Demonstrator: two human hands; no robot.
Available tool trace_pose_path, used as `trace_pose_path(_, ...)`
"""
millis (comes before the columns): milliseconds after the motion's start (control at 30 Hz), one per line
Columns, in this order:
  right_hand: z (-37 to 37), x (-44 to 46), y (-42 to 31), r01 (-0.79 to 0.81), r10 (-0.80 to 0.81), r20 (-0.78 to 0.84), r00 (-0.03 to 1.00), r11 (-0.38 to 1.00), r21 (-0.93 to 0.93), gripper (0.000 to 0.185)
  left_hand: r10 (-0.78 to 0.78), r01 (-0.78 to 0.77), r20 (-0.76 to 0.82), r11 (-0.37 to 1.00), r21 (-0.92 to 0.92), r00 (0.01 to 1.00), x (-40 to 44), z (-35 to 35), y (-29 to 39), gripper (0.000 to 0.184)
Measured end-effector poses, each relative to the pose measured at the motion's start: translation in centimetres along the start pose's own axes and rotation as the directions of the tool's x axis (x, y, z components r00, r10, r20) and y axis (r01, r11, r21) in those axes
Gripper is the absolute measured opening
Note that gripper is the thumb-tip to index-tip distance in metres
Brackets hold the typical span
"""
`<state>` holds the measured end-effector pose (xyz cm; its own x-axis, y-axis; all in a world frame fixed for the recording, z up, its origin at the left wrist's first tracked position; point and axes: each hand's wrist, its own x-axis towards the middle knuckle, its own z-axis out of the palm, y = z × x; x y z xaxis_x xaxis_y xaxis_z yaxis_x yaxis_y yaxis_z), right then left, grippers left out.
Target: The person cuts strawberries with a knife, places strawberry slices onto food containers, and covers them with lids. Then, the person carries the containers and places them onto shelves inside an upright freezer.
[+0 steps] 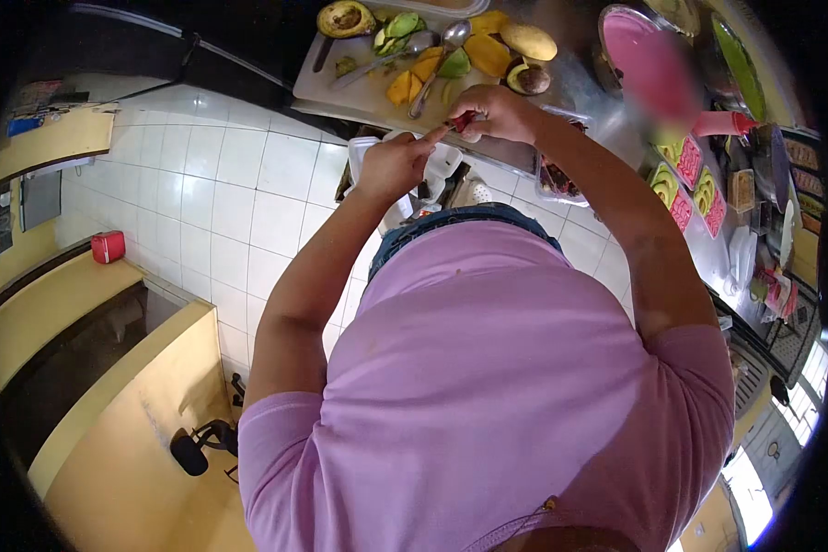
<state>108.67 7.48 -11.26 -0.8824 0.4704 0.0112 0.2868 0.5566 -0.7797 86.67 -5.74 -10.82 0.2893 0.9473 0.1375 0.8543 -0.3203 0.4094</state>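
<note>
A person in a pink shirt [515, 368] works with the left hand [397, 164] and right hand [497, 112] meeting at upper center of the frame. The right pinches a small red piece [465, 120]; the left's extended finger reaches it, though whether it grips cannot be told. The step in hand looks like fingertip work on the piece; the next move would call for a light, steady pinch. Small and partly covered, the piece seems to lie lengthwise across the frame, one end toward the left hand. Beyond, a cutting board [359, 103] bears mango slices [486, 55] and a halved avocado [345, 18].
</note>
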Motion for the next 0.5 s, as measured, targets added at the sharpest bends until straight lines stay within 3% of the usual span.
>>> trace_pose_path(233,0.2,0.0,0.0,0.037,-0.037,0.003,0.999,0.987,-0.157,0.034,0.031,-0.031,-0.001,0.999,-0.011,1.000,-0.2,-2.6,1.0,0.047)
trace_pose_path(500,-0.1,0.0,-0.2,0.047,-0.045,0.023,0.999,0.993,-0.106,0.037,0.011,-0.013,0.034,0.999,0.037,0.999,-0.5,-1.6,0.7,0.047)
